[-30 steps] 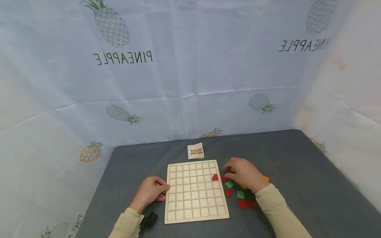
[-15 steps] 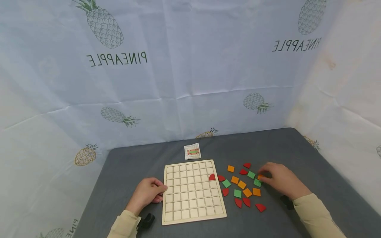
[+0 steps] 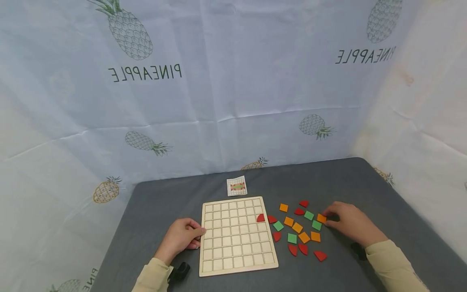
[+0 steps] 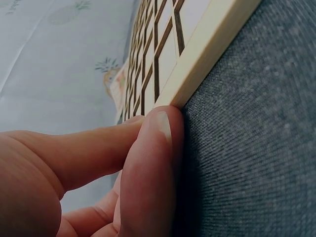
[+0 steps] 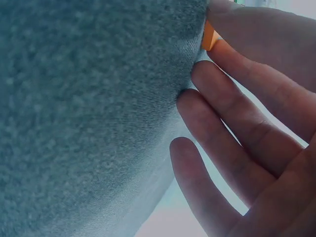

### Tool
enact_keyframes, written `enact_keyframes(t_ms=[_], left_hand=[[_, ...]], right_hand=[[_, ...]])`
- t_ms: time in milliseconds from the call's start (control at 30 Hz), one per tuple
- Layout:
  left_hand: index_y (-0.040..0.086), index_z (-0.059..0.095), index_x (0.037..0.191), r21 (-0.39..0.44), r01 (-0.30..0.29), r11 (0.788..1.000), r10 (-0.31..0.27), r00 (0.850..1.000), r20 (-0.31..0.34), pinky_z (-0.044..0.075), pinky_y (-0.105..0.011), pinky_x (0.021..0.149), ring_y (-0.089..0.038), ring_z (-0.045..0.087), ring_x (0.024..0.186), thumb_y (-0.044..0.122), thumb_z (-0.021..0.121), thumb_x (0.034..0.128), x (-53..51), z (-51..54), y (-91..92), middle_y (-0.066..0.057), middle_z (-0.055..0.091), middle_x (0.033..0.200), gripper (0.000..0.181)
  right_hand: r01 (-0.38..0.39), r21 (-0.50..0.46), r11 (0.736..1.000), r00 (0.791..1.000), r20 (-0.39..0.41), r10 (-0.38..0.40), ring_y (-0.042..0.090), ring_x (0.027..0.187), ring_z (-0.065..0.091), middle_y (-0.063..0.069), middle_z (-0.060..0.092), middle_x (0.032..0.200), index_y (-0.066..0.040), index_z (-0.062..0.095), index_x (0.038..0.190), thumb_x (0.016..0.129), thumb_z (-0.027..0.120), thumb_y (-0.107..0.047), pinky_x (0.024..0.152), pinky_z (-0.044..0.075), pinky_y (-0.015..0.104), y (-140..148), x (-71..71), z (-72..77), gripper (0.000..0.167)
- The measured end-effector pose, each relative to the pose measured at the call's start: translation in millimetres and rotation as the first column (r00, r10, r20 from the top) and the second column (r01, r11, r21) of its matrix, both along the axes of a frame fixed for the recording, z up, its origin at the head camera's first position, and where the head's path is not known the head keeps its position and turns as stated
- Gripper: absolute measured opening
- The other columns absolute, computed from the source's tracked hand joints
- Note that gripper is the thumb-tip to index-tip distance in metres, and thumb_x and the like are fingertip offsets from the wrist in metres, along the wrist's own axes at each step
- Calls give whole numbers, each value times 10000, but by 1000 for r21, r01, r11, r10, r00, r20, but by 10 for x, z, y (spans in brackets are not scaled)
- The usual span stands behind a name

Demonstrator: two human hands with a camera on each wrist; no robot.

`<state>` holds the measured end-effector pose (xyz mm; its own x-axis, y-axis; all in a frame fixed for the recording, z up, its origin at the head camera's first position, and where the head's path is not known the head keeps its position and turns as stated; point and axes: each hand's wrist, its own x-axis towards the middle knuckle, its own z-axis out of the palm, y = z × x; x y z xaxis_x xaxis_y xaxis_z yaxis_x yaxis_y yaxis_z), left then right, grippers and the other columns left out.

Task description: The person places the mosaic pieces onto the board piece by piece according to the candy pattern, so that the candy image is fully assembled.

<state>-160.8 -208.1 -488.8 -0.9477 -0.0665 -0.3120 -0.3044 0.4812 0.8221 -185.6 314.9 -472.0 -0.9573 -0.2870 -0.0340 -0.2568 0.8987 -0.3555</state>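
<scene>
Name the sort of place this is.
Probably a makeshift tabletop play or recording booth: pale pineapple-print fabric hangs behind and beside a dark cloth-covered table, where a gridded wooden board lies beside scattered coloured tiles.

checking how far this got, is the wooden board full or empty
Nearly empty: the wooden board bears one red piece, in its right-hand column; the rest shows bare wood.

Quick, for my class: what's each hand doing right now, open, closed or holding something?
Left hand: holding the edge of the wooden board.
Right hand: pinching an orange square.
</scene>
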Motion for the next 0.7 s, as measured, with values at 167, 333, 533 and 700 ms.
enact_keyframes(t_ms=[167, 333, 533, 700], left_hand=[[28, 734, 990, 7, 13, 1000, -13, 1000, 1, 652, -333, 599, -183, 742, 648, 206, 839, 954, -6, 3, 0, -99, 743, 808, 210], [32, 733, 982, 7, 10, 1000, -10, 1000, 5, 652, -335, 597, -186, 741, 646, 199, 837, 954, -2, 1, 9, -101, 741, 807, 199], [32, 728, 980, -6, -1, 1000, 1, 1000, -1, 647, -334, 584, -186, 733, 633, 201, 841, 953, 7, -4, 17, -104, 732, 801, 205], [32, 727, 974, -11, -7, 1000, 7, 1000, -11, 640, -335, 568, -180, 722, 609, 208, 852, 944, 7, -5, 16, -106, 723, 781, 218]], right_hand=[[5, 7, 1000, 1000, -1, -5, 209, 899, 699, -21, 719, 1010, -146, 825, 1066, 878, 898, -204, 780, 620, 486, -15, -5, 6, 210], [4, 10, 1000, 1000, -4, -4, 213, 900, 702, -17, 720, 1007, -156, 829, 1052, 884, 893, -201, 776, 621, 483, -5, -23, 10, 185], [7, 11, 1000, 1000, -16, -6, 264, 939, 719, 6, 716, 1011, -137, 829, 1051, 890, 881, -194, 821, 625, 531, -42, -55, 43, 178], [-14, -13, 1000, 1000, -18, 14, 254, 960, 712, 1, 716, 1029, -156, 833, 1067, 909, 871, -208, 843, 627, 536, -231, -98, 79, 171]])
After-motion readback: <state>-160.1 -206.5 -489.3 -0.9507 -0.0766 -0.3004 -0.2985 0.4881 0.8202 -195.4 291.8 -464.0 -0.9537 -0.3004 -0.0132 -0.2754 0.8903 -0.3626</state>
